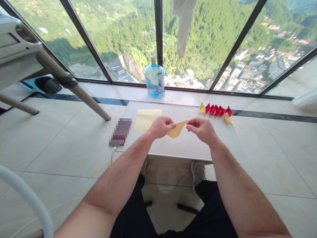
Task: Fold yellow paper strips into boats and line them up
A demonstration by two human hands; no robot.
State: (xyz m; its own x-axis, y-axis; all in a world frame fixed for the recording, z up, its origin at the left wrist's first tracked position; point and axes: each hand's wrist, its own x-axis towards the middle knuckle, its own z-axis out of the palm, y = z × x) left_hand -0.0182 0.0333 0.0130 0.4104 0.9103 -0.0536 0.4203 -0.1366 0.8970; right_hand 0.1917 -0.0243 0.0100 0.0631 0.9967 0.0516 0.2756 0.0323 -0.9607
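A folded piece of yellow paper is held up over the low white table. My left hand pinches its left side between thumb and fingers. At its pointed right tip, my right hand is closed in a pinch on the paper. Flat yellow sheets lie on the table beyond my left hand. Past my right hand stands a row of small red folded paper pieces, with a yellow folded piece at its left end and another yellow folded piece in front.
A phone with a white cable lies at the table's left edge. Behind the table, a blue water jug stands by the window. Metal-legged furniture is at left, and a white curved bar is near lower left.
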